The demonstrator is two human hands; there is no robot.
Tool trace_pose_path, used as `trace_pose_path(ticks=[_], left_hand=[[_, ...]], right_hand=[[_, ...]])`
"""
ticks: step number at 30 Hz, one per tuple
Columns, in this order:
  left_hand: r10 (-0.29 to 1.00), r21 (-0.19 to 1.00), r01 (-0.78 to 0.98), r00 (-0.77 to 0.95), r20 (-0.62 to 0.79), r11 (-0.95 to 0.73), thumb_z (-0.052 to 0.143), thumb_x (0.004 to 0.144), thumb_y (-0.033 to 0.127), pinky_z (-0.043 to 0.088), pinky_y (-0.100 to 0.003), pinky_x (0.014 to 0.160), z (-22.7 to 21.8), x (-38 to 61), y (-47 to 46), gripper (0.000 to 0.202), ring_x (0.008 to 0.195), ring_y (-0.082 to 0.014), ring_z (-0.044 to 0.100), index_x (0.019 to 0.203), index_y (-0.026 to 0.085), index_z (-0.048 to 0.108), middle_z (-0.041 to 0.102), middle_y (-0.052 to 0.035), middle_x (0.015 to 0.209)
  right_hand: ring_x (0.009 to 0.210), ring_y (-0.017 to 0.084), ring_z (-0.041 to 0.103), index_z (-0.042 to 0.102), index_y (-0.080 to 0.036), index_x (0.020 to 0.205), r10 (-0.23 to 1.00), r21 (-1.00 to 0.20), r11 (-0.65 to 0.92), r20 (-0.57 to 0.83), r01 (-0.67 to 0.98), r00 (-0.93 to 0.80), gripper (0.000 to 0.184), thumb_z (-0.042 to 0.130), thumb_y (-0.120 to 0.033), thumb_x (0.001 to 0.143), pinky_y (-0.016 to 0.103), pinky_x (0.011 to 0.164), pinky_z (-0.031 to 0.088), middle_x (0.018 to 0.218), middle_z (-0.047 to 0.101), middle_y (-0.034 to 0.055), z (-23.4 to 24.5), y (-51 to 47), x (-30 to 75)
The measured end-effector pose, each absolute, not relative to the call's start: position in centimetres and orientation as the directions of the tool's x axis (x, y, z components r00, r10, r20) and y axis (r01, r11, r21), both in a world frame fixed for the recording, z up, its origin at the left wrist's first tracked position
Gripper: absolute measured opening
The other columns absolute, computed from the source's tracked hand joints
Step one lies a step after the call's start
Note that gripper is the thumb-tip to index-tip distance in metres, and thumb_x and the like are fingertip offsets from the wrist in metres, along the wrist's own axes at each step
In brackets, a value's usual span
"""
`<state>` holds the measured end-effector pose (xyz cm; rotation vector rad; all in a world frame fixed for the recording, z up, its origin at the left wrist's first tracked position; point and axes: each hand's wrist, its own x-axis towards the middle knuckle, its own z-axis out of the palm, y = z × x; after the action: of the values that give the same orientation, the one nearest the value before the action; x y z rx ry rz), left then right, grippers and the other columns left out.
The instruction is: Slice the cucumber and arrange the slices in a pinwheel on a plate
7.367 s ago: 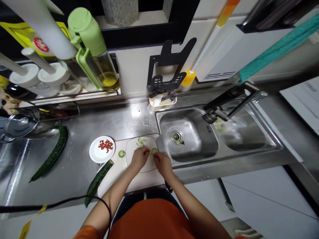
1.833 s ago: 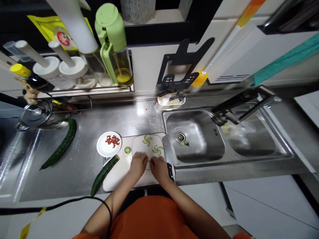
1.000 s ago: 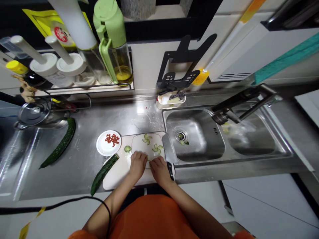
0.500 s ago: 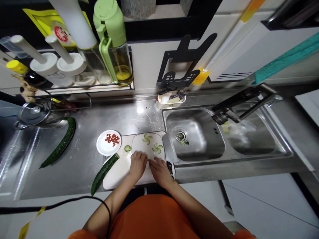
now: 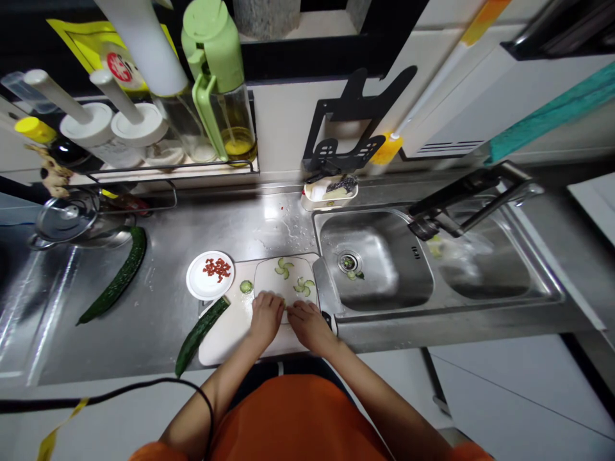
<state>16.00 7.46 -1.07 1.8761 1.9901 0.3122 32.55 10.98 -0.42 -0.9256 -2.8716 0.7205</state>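
Observation:
Both my hands rest on a white rectangular plate (image 5: 266,275) that lies on a pale cutting board (image 5: 225,333). My left hand (image 5: 266,318) and my right hand (image 5: 307,322) meet with curled fingers at the plate's near edge, where they hide whatever lies beneath them. Two pinwheels of cucumber slices (image 5: 283,268) sit on the plate beyond my fingers. A single cucumber round (image 5: 246,287) lies on the board to the left. A cut cucumber half (image 5: 199,335) lies across the board's left edge. A knife (image 5: 327,301) lies at the board's right side.
A small white dish of red berries (image 5: 210,275) stands left of the board. A whole cucumber (image 5: 115,278) lies further left near a steel lid (image 5: 67,221). The double sink (image 5: 384,269) and faucet (image 5: 461,202) are to the right. Oil bottles line a back shelf (image 5: 192,163).
A second cucumber pinwheel has appeared on the plate since the earliest frame. My hands have shifted to the plate's near edge; in the last second my right hand edged slightly left.

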Motion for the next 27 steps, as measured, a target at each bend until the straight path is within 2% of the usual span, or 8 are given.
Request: trace_pose_path(ticks=[10, 18, 23, 27], left_hand=[[0.989, 0.412, 0.907, -0.026, -0.143, 0.083, 0.047, 0.090, 0.024, 0.034, -0.035, 0.080, -0.8, 16.0, 7.5, 0.016, 0.094, -0.0218, 0.046, 0.090, 0.020, 0.062, 0.059, -0.0066, 0.092], [0.991, 0.438, 0.896, -0.020, -0.130, 0.075, 0.046, 0.090, 0.024, 0.034, -0.035, 0.081, -0.8, 15.9, 7.5, 0.017, 0.094, -0.0215, 0.047, 0.090, 0.020, 0.063, 0.060, -0.0067, 0.092], [0.995, 0.452, 0.888, -0.041, -0.091, 0.078, 0.047, 0.090, 0.026, 0.035, -0.035, 0.081, -0.6, 15.3, 7.5, 0.019, 0.093, -0.0216, 0.049, 0.090, 0.020, 0.064, 0.061, -0.0068, 0.091], [0.992, 0.417, 0.901, -0.118, -0.032, 0.121, 0.045, 0.091, 0.025, 0.036, -0.034, 0.081, -0.3, 13.1, 7.5, 0.021, 0.091, -0.0217, 0.050, 0.091, 0.020, 0.066, 0.062, -0.0074, 0.090]], right_hand=[[0.111, 0.022, 0.048, 0.063, -0.017, 0.097, 0.560, -0.440, 0.707, -0.133, 0.555, -0.818, 0.019, 0.046, -0.011, 0.089, 0.038, 0.089, 0.036, 0.112, 0.063, 0.0089, 0.0, 10.9, 32.2], [0.125, 0.021, 0.042, 0.059, -0.017, 0.116, 0.591, -0.529, 0.664, -0.061, 0.528, -0.805, 0.033, 0.043, -0.010, 0.089, 0.040, 0.100, 0.034, 0.122, 0.060, 0.0101, -0.5, 10.7, 33.2], [0.124, 0.020, 0.045, 0.058, -0.017, 0.118, 0.643, -0.578, 0.607, -0.047, 0.546, -0.765, 0.036, 0.042, -0.009, 0.088, 0.039, 0.099, 0.037, 0.118, 0.063, 0.0105, -0.8, 10.5, 33.2], [0.122, 0.021, 0.047, 0.057, -0.017, 0.117, 0.673, -0.620, 0.587, 0.017, 0.521, -0.739, 0.035, 0.041, -0.009, 0.088, 0.040, 0.097, 0.040, 0.115, 0.064, 0.0109, -1.0, 10.7, 33.3]])
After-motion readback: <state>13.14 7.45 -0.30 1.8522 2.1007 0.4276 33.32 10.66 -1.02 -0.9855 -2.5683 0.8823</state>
